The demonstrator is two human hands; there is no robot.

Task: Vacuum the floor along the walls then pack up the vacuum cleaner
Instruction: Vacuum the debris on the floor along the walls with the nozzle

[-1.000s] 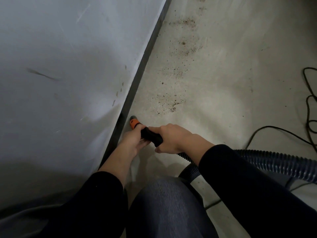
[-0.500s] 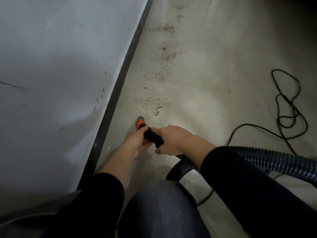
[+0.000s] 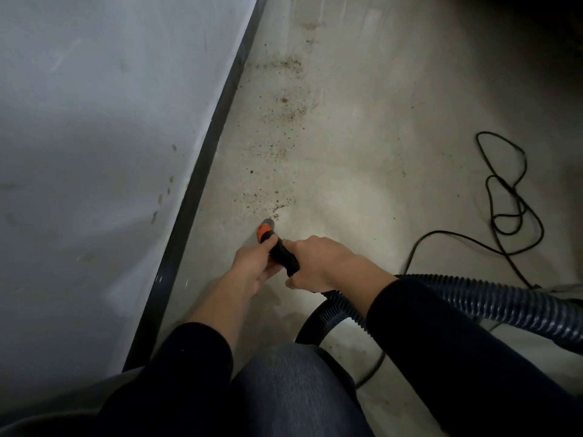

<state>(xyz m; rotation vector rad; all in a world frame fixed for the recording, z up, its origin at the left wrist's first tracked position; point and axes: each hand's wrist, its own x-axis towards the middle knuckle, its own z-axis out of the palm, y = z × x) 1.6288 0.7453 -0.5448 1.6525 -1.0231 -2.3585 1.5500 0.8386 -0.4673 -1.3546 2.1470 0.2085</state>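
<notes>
A vacuum nozzle [image 3: 265, 233] with an orange collar and black grip points down at the pale concrete floor [image 3: 362, 159], its tip touching the near edge of a trail of brown dirt crumbs [image 3: 274, 203]. My left hand [image 3: 252, 263] holds the nozzle from the left, just behind the orange collar. Around the black grip, further back, my right hand [image 3: 318, 263] is wrapped. The ribbed dark hose [image 3: 492, 307] runs from the grip off to the right. More crumbs [image 3: 285, 105] lie further along the dark baseboard [image 3: 202, 171].
A white wall [image 3: 94, 137] fills the left side. A thin black power cord [image 3: 504, 197] lies looped on the floor at the right. My bent knee [image 3: 293, 389] in grey trousers is at the bottom centre.
The nozzle has moved right, away from the baseboard, and forward to the nearest patch of crumbs. Both hands kept their hold. More of the cord has come into view.
</notes>
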